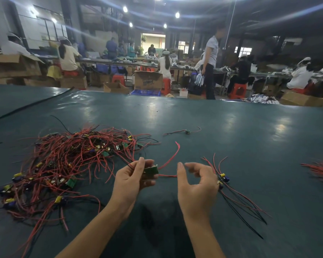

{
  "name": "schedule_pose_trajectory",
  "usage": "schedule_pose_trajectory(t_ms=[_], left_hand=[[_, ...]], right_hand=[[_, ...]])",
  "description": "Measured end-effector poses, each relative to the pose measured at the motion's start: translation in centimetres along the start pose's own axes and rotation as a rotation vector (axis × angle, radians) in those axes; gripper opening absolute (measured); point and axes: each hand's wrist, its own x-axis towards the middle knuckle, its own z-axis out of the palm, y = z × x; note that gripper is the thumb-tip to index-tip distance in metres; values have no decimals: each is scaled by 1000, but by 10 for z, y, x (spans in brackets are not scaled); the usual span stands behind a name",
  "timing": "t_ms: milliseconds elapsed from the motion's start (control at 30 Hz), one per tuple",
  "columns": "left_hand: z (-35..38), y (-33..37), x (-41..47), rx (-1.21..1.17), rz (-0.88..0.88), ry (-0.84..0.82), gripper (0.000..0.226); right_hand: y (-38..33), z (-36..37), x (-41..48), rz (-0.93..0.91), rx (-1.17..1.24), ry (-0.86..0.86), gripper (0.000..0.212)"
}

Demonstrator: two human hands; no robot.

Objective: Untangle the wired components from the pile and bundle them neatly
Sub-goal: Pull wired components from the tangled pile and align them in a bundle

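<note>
A tangled pile (67,161) of red and black wires with small green boards and yellow-blue parts lies on the left of the dark green table (231,131). My left hand (132,177) grips a small green circuit board (151,170) just right of the pile. Red wires (171,157) run from the board up and to the right. My right hand (196,181) hovers beside it, fingers loosely curled, holding nothing. To its right lies a small sorted group (231,190) of wired components with red and black leads.
One loose wired component (186,130) lies farther back on the table. A bunch of red wires (319,170) lies at the right edge. Beyond the table's far edge are cardboard boxes, red stools and several people at workbenches.
</note>
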Motion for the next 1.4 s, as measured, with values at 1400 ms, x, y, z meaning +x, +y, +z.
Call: schedule_pose_trajectory(t_ms=[1400], left_hand=[[-2,-21,-4,136,-70,-126,40]], right_hand=[[-15,13,-19,720,544,-368,25]])
